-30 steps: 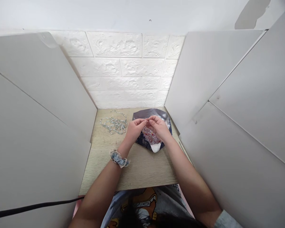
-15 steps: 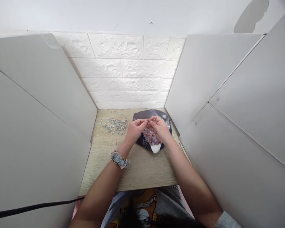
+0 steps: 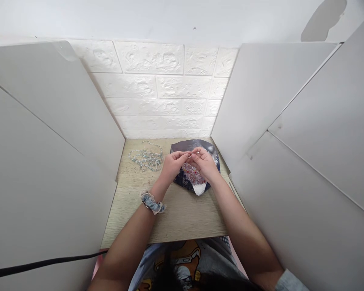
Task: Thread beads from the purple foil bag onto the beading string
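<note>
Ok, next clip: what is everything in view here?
pale wood-grain tabletop: one, beige, centre
dark shiny foil bag: one, navy, far right of tabletop, open
small loose beads: many, pink-red, inside bag
pale beaded strands: one heap, whitish-green, far left of tabletop
white partition panels: several, both sides
brick-pattern wall: one, white, behind
black cable: one, lower left
blue fabric scrunchie: one, left wrist
left hand: fingertips pinched, above bag
right hand: fingertips pinched, meeting left; held item too small to tell

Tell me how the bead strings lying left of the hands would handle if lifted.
Probably floppy: the bead strings lie in loose, overlapping loops on the table. Likely to tangle or come up together, since strands cross. Beads look small, so probably light.
</note>
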Tool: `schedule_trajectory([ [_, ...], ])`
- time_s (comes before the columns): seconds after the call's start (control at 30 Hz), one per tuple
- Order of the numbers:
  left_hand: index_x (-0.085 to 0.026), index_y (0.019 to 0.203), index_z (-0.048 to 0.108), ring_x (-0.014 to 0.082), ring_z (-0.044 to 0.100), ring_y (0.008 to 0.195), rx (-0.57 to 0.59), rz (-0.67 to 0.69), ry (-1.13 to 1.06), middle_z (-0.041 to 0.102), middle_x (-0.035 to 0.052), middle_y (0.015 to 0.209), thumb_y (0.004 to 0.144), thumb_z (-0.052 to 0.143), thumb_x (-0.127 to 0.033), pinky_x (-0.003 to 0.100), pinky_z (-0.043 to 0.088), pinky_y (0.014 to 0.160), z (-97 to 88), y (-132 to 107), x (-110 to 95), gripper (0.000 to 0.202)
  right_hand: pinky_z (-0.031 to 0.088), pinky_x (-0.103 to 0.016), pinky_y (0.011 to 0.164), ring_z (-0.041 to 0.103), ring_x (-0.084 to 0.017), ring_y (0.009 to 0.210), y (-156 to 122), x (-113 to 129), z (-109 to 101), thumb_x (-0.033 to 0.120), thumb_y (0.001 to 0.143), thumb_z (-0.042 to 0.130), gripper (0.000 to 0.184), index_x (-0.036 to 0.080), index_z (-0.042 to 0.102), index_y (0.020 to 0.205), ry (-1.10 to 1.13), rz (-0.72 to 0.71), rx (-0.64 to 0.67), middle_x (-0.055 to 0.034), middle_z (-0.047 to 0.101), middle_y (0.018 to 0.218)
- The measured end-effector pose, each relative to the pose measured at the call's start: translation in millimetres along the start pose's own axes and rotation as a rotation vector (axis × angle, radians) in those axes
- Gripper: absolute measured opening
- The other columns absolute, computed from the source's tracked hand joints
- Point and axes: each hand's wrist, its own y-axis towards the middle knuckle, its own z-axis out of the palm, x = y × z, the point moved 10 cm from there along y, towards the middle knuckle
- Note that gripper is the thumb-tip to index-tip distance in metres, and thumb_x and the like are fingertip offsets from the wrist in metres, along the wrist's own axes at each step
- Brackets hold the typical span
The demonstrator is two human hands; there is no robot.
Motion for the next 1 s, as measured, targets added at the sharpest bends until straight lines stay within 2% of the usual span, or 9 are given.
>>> schedule_trajectory([
  [0.13,-0.014,0.079,0.068,0.0102,0.052,0.053,-0.016,-0.026,0.005,0.061,0.0024,0.055,0.069,0.058,-0.032,0.020,0.037,0.048,-1.4,-0.4,1.8,0.023,0.047,-0.027,0.072,0.058,-0.009,0.066,-0.2,-0.6,-1.8,0.037,0.063,0.066,0.031,0.022,0.044,0.078,-0.015,0.011,-0.019,0.0031,0.062,0.080],
  [0.47,-0.015,0.079,0.068,0.0095,0.049,0.050,-0.016,-0.025,0.007,0.058,0.0015,0.051,0.069,0.058,-0.034,0.020,0.035,0.046,-1.4,-0.3,2.9,0.024,0.047,-0.029,0.074,0.058,-0.010,0.068,-0.2,0.0,-1.5,0.038,0.063,0.066,0.031,0.022,0.044,0.077,-0.040,0.004,-0.018,0.0024,0.061,0.081],
  [0.63,-0.014,0.078,0.068,0.0096,0.049,0.051,0.002,-0.013,0.029,0.059,0.0014,0.054,0.069,0.057,-0.034,0.020,0.035,0.047,0.2,-0.2,1.2,0.024,0.047,-0.027,0.074,0.057,-0.009,0.071,0.5,-1.1,-0.6,0.035,0.065,0.065,0.026,0.021,0.046,0.077,-0.029,-0.010,0.003,0.0024,0.060,0.081],
  [0.87,-0.012,0.075,0.067,0.0097,0.050,0.057,0.038,0.014,0.063,0.064,0.0039,0.069,0.069,0.056,-0.038,0.020,0.036,0.051,2.8,1.5,4.0,0.028,0.047,-0.028,0.076,0.057,-0.010,0.074,1.1,-2.8,-0.8,0.033,0.064,0.065,0.024,0.021,0.049,0.076,-0.053,-0.002,0.001,0.0026,0.059,0.078],
  [1.0,-0.013,0.074,0.068,0.0082,0.046,0.052,0.042,0.000,0.076,0.062,0.0023,0.065,0.068,0.056,-0.040,0.020,0.034,0.049,2.7,1.8,5.8,0.030,0.047,-0.029,0.076,0.057,-0.011,0.073,1.3,-3.6,-2.2,0.033,0.063,0.066,0.023,0.021,0.050,0.075,-0.087,0.013,-0.016,0.0024,0.059,0.076],
])
